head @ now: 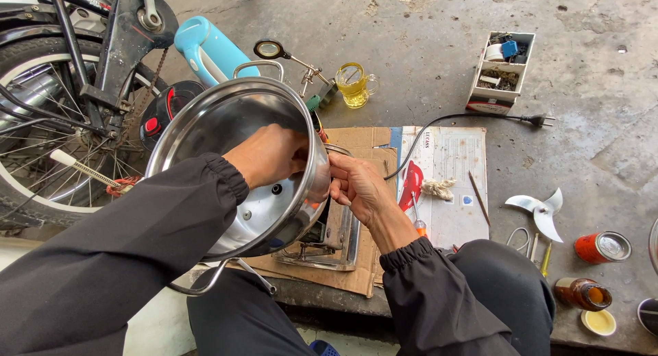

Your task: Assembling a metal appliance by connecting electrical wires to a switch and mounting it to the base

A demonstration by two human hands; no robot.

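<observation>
Head view looked down on our two hands at a steel pot (pixel 226 123) tipped on its side over a sheet of cardboard (pixel 356 140) on the concrete floor. Our left hand (pixel 271 154) was inside the pot, fingers curled against the inner wall near the rim; what they pinched, if anything, we could not tell. Our right hand (pixel 356 188) gripped the pot's outer wall and rim from the other side, fingers closed on it. A metal base unit (pixel 332 239) lay under the pot, exposed and apart from it, so we judged the pot body still detached and refitting not yet done. A red-handled screwdriver (pixel 411 185) lay on a white printed sheet (pixel 452 157), just beside the right wrist. Room was tight on the left: a bicycle wheel (pixel 41 123) and a blue kettle (pixel 209 47) stood near the pot's rim. To the right the floor carried a metal blade (pixel 541 209), an orange tin (pixel 603 246) and a parts box (pixel 500 71), well apart.
</observation>
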